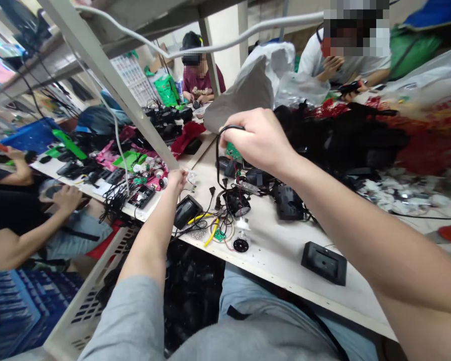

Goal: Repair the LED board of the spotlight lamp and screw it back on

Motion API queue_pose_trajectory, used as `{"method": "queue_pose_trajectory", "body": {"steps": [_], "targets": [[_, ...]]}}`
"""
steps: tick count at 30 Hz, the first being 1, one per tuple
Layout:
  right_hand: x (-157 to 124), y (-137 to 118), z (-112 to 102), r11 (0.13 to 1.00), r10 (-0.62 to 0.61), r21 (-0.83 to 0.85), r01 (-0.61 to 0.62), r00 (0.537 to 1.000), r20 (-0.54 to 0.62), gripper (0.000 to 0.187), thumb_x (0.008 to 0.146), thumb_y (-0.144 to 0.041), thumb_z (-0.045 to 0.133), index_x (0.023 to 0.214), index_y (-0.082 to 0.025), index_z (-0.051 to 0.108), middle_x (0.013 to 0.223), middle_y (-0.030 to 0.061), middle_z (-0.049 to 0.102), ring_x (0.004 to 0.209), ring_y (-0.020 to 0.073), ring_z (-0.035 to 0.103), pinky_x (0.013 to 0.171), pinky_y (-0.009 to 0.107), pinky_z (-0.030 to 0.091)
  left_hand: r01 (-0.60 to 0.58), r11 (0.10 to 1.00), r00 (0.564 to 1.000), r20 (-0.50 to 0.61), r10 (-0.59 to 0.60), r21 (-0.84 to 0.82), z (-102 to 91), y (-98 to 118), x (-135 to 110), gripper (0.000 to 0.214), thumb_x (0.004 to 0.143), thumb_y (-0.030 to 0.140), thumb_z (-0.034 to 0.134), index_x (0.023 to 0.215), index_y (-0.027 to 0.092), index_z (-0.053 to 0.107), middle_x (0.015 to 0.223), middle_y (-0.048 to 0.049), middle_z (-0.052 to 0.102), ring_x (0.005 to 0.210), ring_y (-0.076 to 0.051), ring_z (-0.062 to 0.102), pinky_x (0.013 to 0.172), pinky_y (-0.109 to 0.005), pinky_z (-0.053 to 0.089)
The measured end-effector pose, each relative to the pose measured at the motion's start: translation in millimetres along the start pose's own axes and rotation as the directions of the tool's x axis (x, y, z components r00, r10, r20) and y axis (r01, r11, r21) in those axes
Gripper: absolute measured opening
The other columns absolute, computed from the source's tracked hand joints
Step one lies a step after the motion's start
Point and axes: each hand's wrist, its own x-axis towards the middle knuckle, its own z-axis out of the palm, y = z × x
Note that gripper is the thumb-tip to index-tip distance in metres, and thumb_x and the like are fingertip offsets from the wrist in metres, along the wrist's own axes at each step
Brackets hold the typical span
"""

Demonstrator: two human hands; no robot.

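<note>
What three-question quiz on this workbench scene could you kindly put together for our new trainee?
1. Multiple choice: which of these is in the right hand?
A) A red cloth
B) A black cable
C) A blue crate

2. True or false: the rectangular black frame lies on the white table, away from the left hand.

3. Short answer: what colour are the curved strips beside the small green circuit board near the table's front edge?

Key:
1. B
2. True
3. Yellow
</note>
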Motion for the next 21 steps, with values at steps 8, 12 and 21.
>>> {"method": "queue_pose_trajectory", "body": {"steps": [8,12,21], "targets": [[-61,-10,-62,1.000,0.016,0.017,-0.016,1.000,0.012,0.030,0.089,-0.021,0.054,0.065,-0.013,0.071,0.060,-0.0013,0.060,0.066,0.0105,0.059,0.071,0.026,0.042,-0.240,0.942,0.960,0.202,0.194,0.236,4.8,23,-65,0.021,0.066,0.014,0.086,0.070,0.017,0.066,0.091,-0.0089,0.073,0.116,-0.030,0.064,0.093,-0.032,0.053],[-91,-7,-73,0.998,0.055,-0.010,-0.055,0.998,0.038,0.031,0.088,-0.023,0.054,0.063,-0.014,0.069,0.055,-0.0027,0.055,0.057,0.0080,0.051,0.061,0.025,0.036,-0.461,0.881,0.525,0.769,0.364,-0.102,33.0,27,-149,0.041,0.076,0.051,0.081,0.103,0.020,0.072,0.111,-0.0110,0.073,0.124,-0.030,0.061,0.104,-0.038,0.049],[-145,14,-76,0.976,0.218,-0.022,-0.217,0.976,0.015,0.023,0.089,-0.021,0.052,0.072,-0.016,0.066,0.063,-0.0019,0.061,0.059,0.0098,0.050,0.059,0.024,0.032,-0.330,0.943,0.196,0.973,0.120,-0.050,133.7,-9,-234,0.048,0.092,0.062,0.056,0.088,0.017,0.070,0.080,-0.0076,0.070,0.075,-0.020,0.068,0.072,-0.033,0.055]]}}
